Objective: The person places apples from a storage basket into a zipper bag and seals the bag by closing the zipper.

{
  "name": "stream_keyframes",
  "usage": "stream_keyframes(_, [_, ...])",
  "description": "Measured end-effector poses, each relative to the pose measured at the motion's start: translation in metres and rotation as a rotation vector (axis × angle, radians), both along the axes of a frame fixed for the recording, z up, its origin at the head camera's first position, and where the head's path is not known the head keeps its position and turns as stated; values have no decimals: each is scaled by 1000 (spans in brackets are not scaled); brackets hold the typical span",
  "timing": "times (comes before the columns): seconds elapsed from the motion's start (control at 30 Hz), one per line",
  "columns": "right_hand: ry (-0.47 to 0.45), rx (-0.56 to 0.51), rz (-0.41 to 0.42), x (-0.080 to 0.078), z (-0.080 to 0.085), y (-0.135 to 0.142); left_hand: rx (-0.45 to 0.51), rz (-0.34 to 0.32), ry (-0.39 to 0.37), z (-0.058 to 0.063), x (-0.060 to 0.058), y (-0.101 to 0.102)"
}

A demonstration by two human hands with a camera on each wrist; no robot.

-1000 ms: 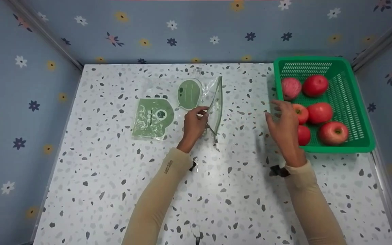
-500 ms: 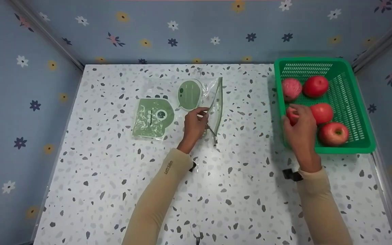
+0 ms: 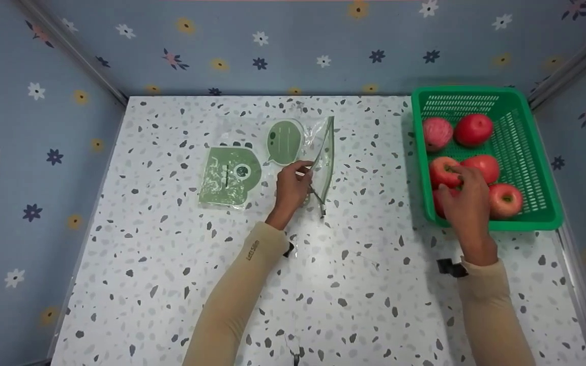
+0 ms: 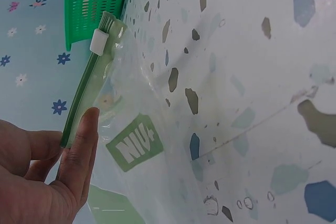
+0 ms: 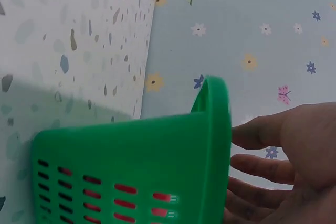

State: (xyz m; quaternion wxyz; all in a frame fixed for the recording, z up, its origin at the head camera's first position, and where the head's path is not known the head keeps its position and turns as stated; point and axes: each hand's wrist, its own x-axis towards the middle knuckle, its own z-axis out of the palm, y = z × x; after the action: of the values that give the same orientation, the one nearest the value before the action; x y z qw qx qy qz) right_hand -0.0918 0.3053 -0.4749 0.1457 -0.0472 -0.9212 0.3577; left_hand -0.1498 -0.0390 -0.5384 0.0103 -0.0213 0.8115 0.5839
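A clear slider zip bag (image 3: 229, 178) with green cartoon prints lies on the speckled table. My left hand (image 3: 293, 188) pinches one side of its green-edged mouth, which gapes on the right. In the left wrist view, thumb and fingers grip the green zip strip (image 4: 79, 98), with a white slider (image 4: 98, 42) near its far end. Over the green basket (image 3: 552, 203) is my right hand (image 3: 468, 203), fingers bent loosely above the apples (image 3: 444, 170) at its left side. In the right wrist view the basket wall hides the fingertips.
Several red apples, among them a front right one (image 3: 505, 200) and a back one (image 3: 474, 129), lie in the basket at the table's right edge. Flower-patterned walls (image 3: 293, 46) enclose the back and sides of the table (image 3: 354, 305).
My right hand has moved right from beside the basket's left rim to over the apples, then slightly toward the front. The left hand keeps its hold on the bag's mouth.
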Motion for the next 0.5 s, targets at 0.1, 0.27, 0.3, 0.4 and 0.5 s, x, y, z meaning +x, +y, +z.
stream_keyframes(0.1, [-38, 34, 6, 2, -3, 5, -7, -2, 6, -1, 0, 0])
stream_keyframes(0.27, [-125, 107, 19, 8, -5, 11, -7, -5, 0, -2, 0, 0])
stream_keyframes(0.3, [-150, 128, 20, 9, -5, 11, -5, -5, -2, -2, 0, 0])
stream_keyframes(0.4, [-218, 186, 23, 10, -4, 14, 1, -4, -6, -2, 0, 0])
stream_keyframes(0.5, [-263, 225, 30, 10, -4, 17, 7, -3, -6, -2, 0, 0])
